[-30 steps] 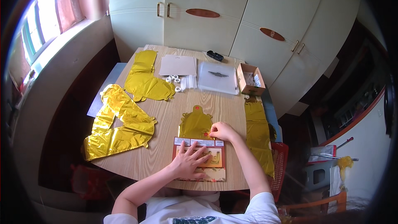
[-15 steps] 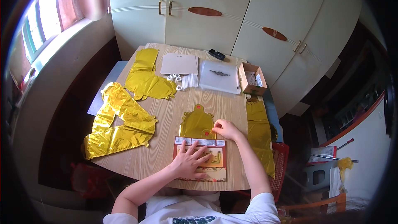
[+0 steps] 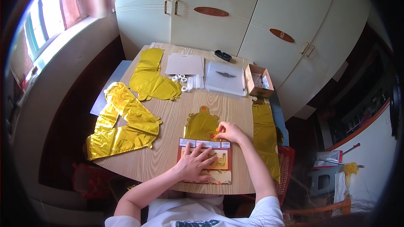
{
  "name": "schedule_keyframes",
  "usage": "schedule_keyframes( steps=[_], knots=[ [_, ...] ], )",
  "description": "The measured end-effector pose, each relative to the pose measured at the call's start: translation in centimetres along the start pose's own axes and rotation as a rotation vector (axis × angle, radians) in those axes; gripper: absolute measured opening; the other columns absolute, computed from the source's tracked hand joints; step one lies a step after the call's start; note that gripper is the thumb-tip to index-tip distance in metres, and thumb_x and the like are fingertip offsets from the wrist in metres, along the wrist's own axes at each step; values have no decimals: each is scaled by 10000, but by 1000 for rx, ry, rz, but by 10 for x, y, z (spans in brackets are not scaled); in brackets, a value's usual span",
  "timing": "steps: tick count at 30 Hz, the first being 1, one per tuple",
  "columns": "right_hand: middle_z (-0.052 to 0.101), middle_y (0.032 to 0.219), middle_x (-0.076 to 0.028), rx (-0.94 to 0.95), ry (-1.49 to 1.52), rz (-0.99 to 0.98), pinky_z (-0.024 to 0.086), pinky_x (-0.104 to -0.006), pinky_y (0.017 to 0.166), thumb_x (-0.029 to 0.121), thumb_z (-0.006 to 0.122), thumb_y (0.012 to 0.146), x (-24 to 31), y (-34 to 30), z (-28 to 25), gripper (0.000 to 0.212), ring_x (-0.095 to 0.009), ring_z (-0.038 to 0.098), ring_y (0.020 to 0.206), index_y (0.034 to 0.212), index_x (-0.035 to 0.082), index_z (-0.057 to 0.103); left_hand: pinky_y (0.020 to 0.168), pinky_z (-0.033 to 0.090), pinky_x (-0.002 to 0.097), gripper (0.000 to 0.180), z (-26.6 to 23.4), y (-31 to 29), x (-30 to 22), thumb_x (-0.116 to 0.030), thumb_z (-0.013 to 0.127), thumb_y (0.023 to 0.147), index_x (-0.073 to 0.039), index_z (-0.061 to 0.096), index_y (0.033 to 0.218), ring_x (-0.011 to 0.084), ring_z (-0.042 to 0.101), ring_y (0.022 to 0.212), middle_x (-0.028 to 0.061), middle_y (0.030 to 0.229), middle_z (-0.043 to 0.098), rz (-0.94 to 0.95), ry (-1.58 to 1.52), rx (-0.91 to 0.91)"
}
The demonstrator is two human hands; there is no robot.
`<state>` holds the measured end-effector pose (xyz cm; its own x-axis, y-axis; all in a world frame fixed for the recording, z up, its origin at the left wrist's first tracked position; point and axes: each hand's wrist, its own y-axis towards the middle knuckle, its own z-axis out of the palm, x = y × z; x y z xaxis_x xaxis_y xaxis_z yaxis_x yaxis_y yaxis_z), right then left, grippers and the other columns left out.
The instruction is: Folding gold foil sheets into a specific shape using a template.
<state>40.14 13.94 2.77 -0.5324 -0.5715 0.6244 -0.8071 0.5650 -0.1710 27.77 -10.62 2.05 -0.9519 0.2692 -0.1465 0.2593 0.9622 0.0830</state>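
My left hand (image 3: pixel 193 164) lies flat, fingers spread, on a red and tan printed card (image 3: pixel 226 156) at the table's near edge. Behind the card's top edge is a folded gold foil balloon (image 3: pixel 198 125) with small tabs and two red dots. My right hand (image 3: pixel 231 133) pinches a bit of gold foil at that balloon's right edge, beside the lower red dot. Whether the balloon's lower end goes under or inside the card is hidden.
On the left lie two gold foil balloons (image 3: pixel 153 85), (image 3: pixel 122 130); more gold foil (image 3: pixel 264 136) hangs over the right edge. Farther back are grey cards (image 3: pixel 184 64), white ribbon rolls (image 3: pixel 184 88), white sticks (image 3: pixel 195 83), clear bags (image 3: pixel 223 85), a black object (image 3: pixel 222 55) and a cardboard box (image 3: pixel 260 92).
The foil between my right fingers now bunches up more at the balloon's edge. My left hand stays flat on the card. The whole view has shifted slightly.
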Motion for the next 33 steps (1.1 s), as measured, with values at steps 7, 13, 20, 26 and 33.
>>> schedule_keyframes(
  steps=[7,13,20,26,33],
  knots=[
    [624,792,-36,-4,45,-15,497,-298,695,146,837,739,-14,2,-13,339,-138,584,739,961,34,607,1105,86,743,837,-2,0,0,-778,443,840,-298,364,1521,411,194,1479,89,1592,301,-10,11,34],
    [642,816,-54,-7,26,19,496,-318,699,190,843,729,-15,9,-8,353,-167,600,756,940,38,604,1105,92,739,833,0,0,0,-779,437,842,-301,366,1520,405,197,1479,86,1590,307,-4,21,19],
    [672,888,-94,-115,11,116,524,-349,770,274,824,752,-10,17,2,374,-226,649,823,977,49,627,1104,93,740,826,0,0,0,-774,440,841,-309,365,1519,402,206,1477,83,1589,308,-13,14,21],
    [615,1174,-177,-260,70,109,493,-393,936,386,808,762,-15,44,20,606,-299,601,1104,1187,37,554,1099,109,744,828,1,0,1,-766,448,838,-288,382,1511,410,221,1469,92,1584,318,1,13,-2],
    [559,1286,-274,-278,80,162,449,-420,1034,358,866,694,18,55,23,920,-361,542,1242,1395,19,376,1093,132,747,831,3,-1,1,-765,442,839,-270,395,1504,413,226,1465,99,1578,327,2,17,-23]
  ],
)
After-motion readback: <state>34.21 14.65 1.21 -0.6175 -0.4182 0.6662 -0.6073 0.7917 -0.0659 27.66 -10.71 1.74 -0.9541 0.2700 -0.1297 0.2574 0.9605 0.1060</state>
